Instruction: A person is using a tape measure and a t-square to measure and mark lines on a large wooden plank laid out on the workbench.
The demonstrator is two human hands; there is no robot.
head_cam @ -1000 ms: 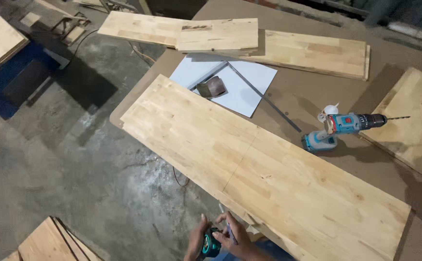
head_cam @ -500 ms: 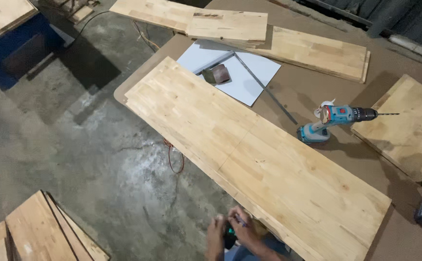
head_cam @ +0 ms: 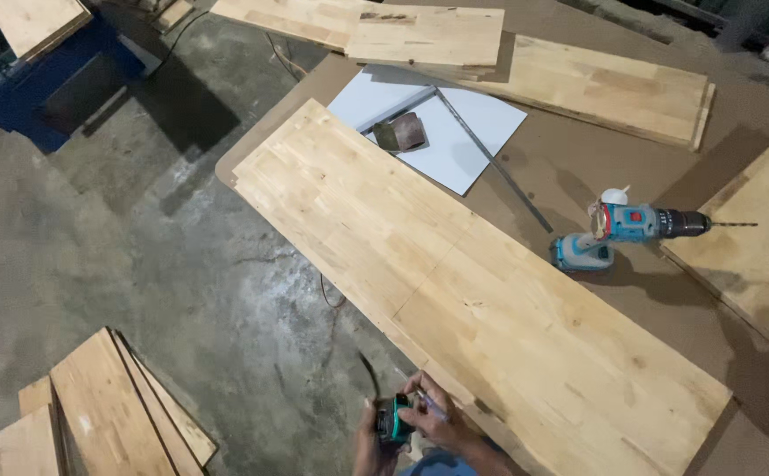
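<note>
Nearest, bottom edge: both hands together just off the near edge of the long board. Left hand point(head_cam: 368, 434) wraps the teal/black tape measure point(head_cam: 393, 419), grip closed round its body. Right hand point(head_cam: 433, 414) lies on the tape's other side, fingers closed on a thin pencil-like stick point(head_cam: 431, 405); can't tell exactly what it is. 1 tape measure, sitting in the hands over the floor, beside the board edge.

Next out: 1 long pale wood board point(head_cam: 481, 308) running diagonally across the brown tabletop point(head_cam: 578, 167), its near corner overhanging. Left, on the concrete floor point(head_cam: 182, 291): stack of approx. 4 boards point(head_cam: 107, 414), fanned.

Mid: 1 teal cordless drill point(head_cam: 618, 231) lying on its side w/ bit in, just beside the long board's far edge. 1 white sheet point(head_cam: 468, 141) w/ 1 small brown block point(head_cam: 402, 134) on it and a metal square point(head_cam: 490, 159) across it.

Far: 2 boards point(head_cam: 455, 35) overlapping at the top, 1 more board point(head_cam: 754, 238) at right.

Vs. 0.5 s ago: view has shifted, so the board stack sits lower left; hands stay on the tape at the board's near edge; drill, sheet, boards haven't moved.
</note>
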